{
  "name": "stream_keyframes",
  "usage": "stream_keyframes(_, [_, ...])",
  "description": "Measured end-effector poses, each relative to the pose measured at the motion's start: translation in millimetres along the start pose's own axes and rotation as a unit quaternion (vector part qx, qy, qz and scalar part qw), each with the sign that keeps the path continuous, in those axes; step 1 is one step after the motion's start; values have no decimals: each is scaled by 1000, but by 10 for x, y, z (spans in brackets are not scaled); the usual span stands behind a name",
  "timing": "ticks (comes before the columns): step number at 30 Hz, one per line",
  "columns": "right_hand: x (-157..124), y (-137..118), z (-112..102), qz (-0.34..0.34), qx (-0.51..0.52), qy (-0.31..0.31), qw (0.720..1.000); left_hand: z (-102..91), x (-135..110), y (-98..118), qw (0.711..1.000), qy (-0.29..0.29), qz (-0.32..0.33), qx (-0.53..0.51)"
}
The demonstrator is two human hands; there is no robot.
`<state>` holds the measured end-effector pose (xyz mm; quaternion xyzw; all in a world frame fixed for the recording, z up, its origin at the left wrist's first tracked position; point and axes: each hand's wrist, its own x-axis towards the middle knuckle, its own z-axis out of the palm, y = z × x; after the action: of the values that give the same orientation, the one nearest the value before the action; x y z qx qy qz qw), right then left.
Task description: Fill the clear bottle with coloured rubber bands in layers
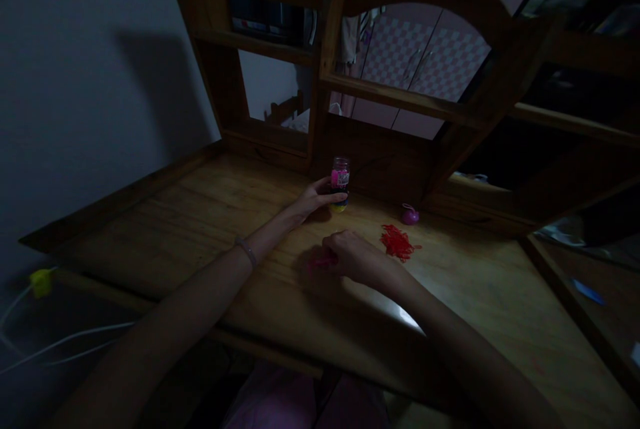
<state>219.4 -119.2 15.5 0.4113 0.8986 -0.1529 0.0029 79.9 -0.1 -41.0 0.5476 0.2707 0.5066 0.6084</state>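
My left hand (320, 196) is wrapped round a clear jar (341, 179) that stands upright near the back of the desk. The jar has no lid on and holds pink, dark blue and yellow contents in layers, with a pale label on its side. Lower and to the right, my right hand (347, 252) is closed on thin pink bands (324, 260) just over the desktop; its fingertips are partly hidden. Beside that hand lies a loose heap of red rubber bands (397, 243). A purple round lid with a loop (410, 216) rests behind the heap.
The wooden desktop (210, 209) has a shelf frame (395, 97) rising along its back edge. A wall (100, 82) borders the left side. White cables (75, 336) and a yellow tag (41, 282) hang at the front left. A blue item (587, 291) lies far right.
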Motion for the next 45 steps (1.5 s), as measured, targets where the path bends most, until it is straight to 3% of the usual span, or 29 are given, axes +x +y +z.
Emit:
stream_keyframes(7, [10,102,-131,21,48,2,999,38,-42,50,999,-21,10,40])
stream_keyframes(13, [-198,284,-604,-3,155,97,983,56,-65,96,995,-37,26,87])
stream_keyframes(18, [-363,484,-909,10,200,210,957,78,-93,81,987,-92,13,133])
stream_keyframes(23, [-314,564,-906,15,196,346,917,136,-117,31,977,-142,-14,160])
stream_keyframes(27, [-223,560,-816,25,131,404,905,171,-140,34,972,-168,-17,163])
stream_keyframes(38, [-285,387,-887,-4,-57,268,962,165,-141,10,968,-164,-31,186])
stream_keyframes(45, [-287,403,-892,-2,-41,238,970,194,-165,11,967,-162,-18,194])
